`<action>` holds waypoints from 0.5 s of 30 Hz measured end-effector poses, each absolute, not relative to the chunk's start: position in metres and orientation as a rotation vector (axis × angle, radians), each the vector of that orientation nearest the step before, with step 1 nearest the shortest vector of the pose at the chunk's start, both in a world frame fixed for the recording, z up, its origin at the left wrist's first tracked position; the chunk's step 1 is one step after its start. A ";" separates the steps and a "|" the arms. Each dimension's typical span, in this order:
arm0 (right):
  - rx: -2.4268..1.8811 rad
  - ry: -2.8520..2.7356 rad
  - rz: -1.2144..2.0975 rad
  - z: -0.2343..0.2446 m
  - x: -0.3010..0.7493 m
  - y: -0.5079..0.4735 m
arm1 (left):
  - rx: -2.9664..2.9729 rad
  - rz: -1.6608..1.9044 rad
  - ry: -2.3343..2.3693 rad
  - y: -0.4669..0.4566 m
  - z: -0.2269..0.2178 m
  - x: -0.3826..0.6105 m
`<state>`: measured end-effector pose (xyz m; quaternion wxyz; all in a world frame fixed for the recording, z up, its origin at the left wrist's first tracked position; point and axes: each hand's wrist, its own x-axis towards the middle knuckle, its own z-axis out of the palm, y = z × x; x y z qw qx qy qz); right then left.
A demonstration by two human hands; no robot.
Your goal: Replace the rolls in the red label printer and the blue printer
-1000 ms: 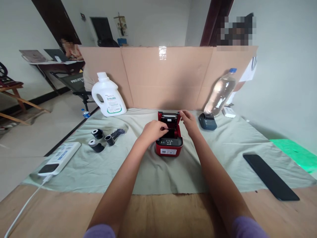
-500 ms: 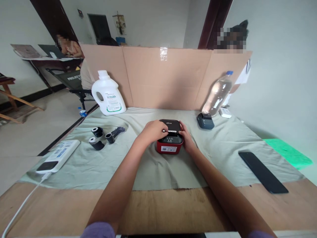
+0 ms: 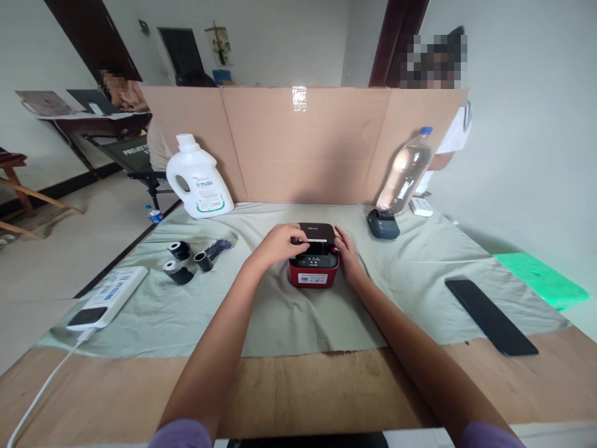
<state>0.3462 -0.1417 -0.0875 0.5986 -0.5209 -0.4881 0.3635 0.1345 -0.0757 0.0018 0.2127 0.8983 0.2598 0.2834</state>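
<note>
A small red and black label printer (image 3: 313, 278) stands on the green cloth in front of me, a white label on its front. Its black lid (image 3: 317, 231) is raised at the near edge, and a dark gap shows beneath. My left hand (image 3: 278, 242) is closed at the lid's left edge, thumb and fingers curled over it. At the printer's right side is my right hand (image 3: 351, 258), its thumb against the lid's corner and a finger stretched along the side. The inside of the printer is too dark to make out.
To the left lie several black rolls (image 3: 177, 272) and a white power bank (image 3: 109, 295) with a cable. Behind stand a white jug (image 3: 203, 183), a clear bottle (image 3: 405, 174), a small dark printer (image 3: 383, 225) and a cardboard screen (image 3: 303, 149). A black phone (image 3: 489, 316) lies right. Two people sit beyond.
The printer's lid has come up at its near edge, opening a gap. My left hand has lifted slightly with it, and my right fingers have loosened a little. The whole view has shifted slightly.
</note>
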 end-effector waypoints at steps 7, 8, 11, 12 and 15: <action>-1.290 -1.283 0.713 -0.087 0.342 -0.144 | 2.356 0.712 0.679 -0.068 -0.002 0.122; -1.280 -1.285 0.710 -0.089 0.342 -0.144 | 2.300 0.726 0.707 -0.065 -0.007 0.120; -1.162 -1.238 0.782 -0.095 0.343 -0.141 | 1.997 0.694 0.785 -0.057 -0.027 0.120; -1.116 -1.215 0.817 -0.097 0.343 -0.140 | 1.872 0.661 0.774 -0.056 -0.035 0.121; -1.031 -1.134 0.903 -0.097 0.343 -0.139 | 1.567 0.612 0.673 -0.059 -0.052 0.127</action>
